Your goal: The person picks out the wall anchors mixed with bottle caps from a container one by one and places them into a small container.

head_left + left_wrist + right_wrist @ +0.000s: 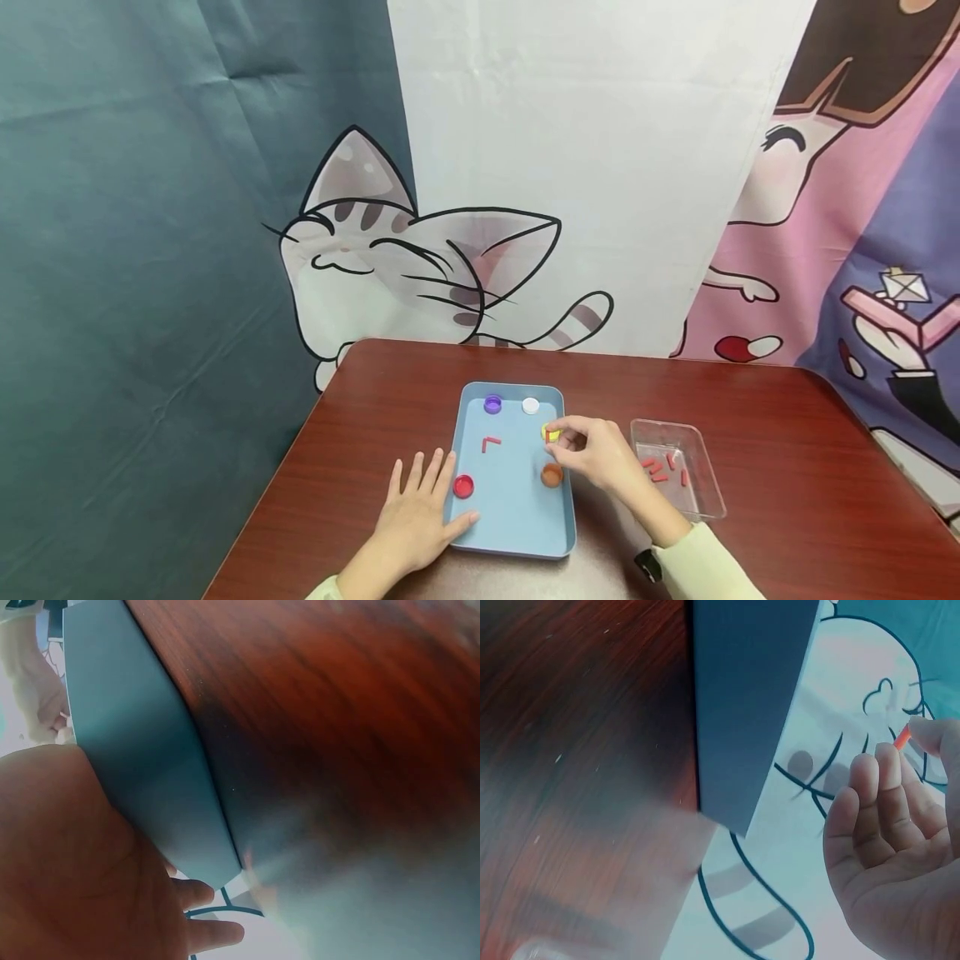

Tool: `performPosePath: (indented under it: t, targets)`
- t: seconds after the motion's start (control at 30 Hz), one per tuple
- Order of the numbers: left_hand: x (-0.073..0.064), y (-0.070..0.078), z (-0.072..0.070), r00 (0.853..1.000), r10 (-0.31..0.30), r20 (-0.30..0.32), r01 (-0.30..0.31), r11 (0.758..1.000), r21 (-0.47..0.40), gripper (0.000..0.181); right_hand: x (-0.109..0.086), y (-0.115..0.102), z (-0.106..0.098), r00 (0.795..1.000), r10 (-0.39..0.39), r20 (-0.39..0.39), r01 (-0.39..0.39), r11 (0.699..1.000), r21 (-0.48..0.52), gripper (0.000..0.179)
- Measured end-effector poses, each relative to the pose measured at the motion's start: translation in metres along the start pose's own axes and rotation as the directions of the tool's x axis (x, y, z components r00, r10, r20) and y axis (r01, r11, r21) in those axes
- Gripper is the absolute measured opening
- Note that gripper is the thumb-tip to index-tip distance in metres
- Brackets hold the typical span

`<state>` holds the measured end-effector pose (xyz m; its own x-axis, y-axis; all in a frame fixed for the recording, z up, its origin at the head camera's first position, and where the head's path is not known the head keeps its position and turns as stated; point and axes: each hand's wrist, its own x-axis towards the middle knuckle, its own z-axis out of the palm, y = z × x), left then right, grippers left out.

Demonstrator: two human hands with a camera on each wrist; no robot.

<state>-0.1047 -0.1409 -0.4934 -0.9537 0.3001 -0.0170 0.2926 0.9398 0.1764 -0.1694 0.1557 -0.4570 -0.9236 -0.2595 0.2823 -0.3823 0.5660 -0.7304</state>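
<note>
My right hand pinches a small red stick between thumb and index finger, above the right side of a blue tray. Partly behind those fingertips lies a yellow cap. Just below the hand, on the tray, is an orange-brown cap. Spread flat at the tray's left edge, my left hand holds nothing, its thumb reaching over the rim. Two red sticks form a corner shape on the tray. A red cap lies beside the left fingers.
A purple cap and a white cap sit at the tray's far end. To the right, a clear plastic box contains several red sticks. Behind the brown table hangs a cartoon-printed cloth.
</note>
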Motion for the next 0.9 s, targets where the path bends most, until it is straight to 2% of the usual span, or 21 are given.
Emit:
performPosePath:
  t: [0.13, 0.37, 0.5, 0.73, 0.9]
  targets:
    - [0.0, 0.0, 0.0, 1.0, 0.002, -0.005, -0.003, 1.0, -0.008, 0.092, -0.009, 0.003, -0.01, 0.999, 0.015, -0.048, -0.016, 1.0, -0.018, 0.021]
    - [-0.001, -0.001, 0.001, 1.0, 0.008, -0.016, -0.009, 1.0, -0.005, 0.092, -0.026, 0.011, -0.033, 0.992, 0.104, -0.076, -0.106, 0.994, -0.023, 0.02]
    - [-0.002, -0.001, 0.001, 1.0, 0.01, -0.017, -0.011, 1.0, -0.006, 0.092, -0.036, 0.017, -0.045, 0.99, 0.094, -0.103, -0.1, 0.993, -0.058, 0.02]
    - [-0.001, -0.001, 0.001, 1.0, 0.01, -0.011, -0.01, 1.0, -0.009, 0.092, -0.046, 0.028, -0.062, 0.988, -0.004, -0.152, -0.011, 0.995, -0.099, 0.019]
    - [-0.001, -0.001, 0.002, 1.0, 0.011, -0.008, -0.011, 1.0, -0.01, 0.092, -0.055, 0.033, -0.073, 0.984, 0.033, -0.176, -0.056, 0.99, -0.128, 0.018]
